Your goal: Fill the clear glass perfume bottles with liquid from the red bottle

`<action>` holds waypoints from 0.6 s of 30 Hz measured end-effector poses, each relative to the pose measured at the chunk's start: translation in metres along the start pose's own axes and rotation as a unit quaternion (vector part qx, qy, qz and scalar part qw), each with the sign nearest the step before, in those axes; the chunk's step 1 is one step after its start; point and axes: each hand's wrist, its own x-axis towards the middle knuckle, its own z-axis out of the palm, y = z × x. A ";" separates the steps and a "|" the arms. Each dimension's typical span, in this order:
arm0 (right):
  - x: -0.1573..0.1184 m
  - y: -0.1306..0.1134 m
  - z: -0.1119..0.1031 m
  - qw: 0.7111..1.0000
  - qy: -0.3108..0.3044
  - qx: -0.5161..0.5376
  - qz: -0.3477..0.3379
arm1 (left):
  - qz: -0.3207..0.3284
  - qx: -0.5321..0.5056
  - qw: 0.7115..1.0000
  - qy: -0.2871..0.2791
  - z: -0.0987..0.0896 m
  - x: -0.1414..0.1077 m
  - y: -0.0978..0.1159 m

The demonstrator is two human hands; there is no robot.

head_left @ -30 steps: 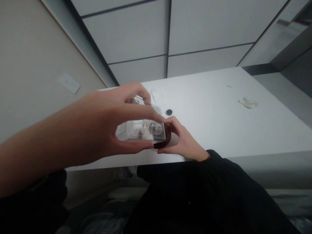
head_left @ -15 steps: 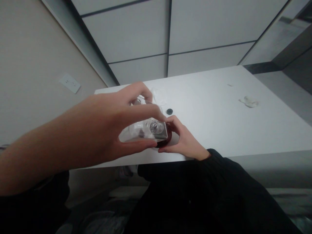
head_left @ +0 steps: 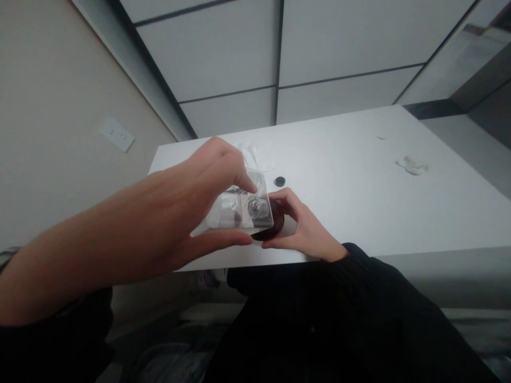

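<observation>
Fingers of my left hand [head_left: 187,197] are wrapped round a clear plastic box [head_left: 239,210] with a coil-like round shape under its right part. The box is tilted over a dark red round container [head_left: 277,226] and hides much of it. My right hand [head_left: 305,229] grips that container from the right, thumb on the near side and fingers on the far side. A small dark round cap [head_left: 280,181] lies on the white table [head_left: 339,186] just beyond the hands.
Crumpled clear plastic [head_left: 259,156] lies behind the box. Farther right on the table is a crumpled whitish scrap [head_left: 414,165], with a tiny piece [head_left: 381,138] behind it. White panels [head_left: 235,111] stand behind the table; a wall with a socket [head_left: 118,134] is at left.
The fingers of my left hand have shifted on the box, the index finger now bent down onto its top, and more of the box shows. My right hand keeps its hold on the container.
</observation>
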 end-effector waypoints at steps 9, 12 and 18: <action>0.000 0.000 0.001 1.000 0.000 0.008 0.000 | 0.022 0.000 0.999 0.029 0.003 0.002 0.005; 0.000 -0.001 0.000 1.000 0.000 0.006 -0.001 | 0.009 -0.016 0.999 0.031 0.007 0.002 0.005; 0.000 0.001 0.000 1.000 0.000 0.005 -0.014 | 0.038 -0.043 0.997 0.055 0.011 0.003 0.006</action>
